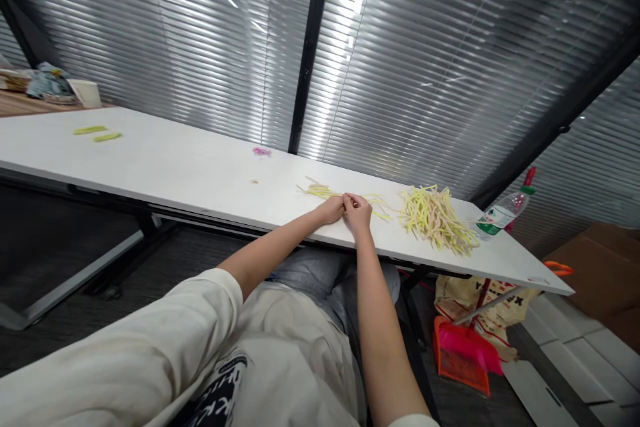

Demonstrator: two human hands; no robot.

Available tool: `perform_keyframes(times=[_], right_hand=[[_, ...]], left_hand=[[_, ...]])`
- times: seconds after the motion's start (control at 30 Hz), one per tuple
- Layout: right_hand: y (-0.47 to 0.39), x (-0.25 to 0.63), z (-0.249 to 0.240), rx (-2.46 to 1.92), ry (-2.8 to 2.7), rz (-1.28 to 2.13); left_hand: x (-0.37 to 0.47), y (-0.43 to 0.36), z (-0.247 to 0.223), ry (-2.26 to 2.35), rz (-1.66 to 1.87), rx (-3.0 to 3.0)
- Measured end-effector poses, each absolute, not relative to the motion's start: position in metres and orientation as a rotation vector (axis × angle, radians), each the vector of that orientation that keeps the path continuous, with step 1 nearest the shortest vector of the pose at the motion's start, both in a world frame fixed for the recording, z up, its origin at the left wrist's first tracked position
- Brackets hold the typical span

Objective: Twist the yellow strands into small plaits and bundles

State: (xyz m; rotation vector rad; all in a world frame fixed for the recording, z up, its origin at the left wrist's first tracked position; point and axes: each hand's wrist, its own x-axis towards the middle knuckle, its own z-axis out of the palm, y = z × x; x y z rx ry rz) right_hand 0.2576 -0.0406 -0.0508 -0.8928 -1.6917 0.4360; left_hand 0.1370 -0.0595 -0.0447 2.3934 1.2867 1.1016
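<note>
A loose bundle of thin yellow strips [319, 189] lies across the white table, its ends sticking out on both sides of my hands. My left hand [331, 209] is closed around the middle of the bundle. My right hand [358, 212] meets it there, fingers curled and tips pinched together against the left fingertips. What the right fingertips pinch is too small to make out. To the right spreads a large heap of similar yellow and pale strips [435, 219]. Beyond my hands, to the left, sits a small pile of pink and purple bits [261, 151].
Two yellow-green bundles [107, 137] lie at the table's far left. A plastic bottle [503, 213] with a green label stands by the right end. A white cup [85, 93] is on a wooden surface at left. An orange dustpan [463, 353] is on the floor.
</note>
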Motion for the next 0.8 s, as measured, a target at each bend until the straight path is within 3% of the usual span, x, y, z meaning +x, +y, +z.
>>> perform_keyframes(times=[0.8], right_hand=[[-0.0429,0.2593,-0.0487,-0.946,-1.711,0.364]], left_hand=[[0.1352,-0.0623,-0.0396,1.4,1.395,1.9]])
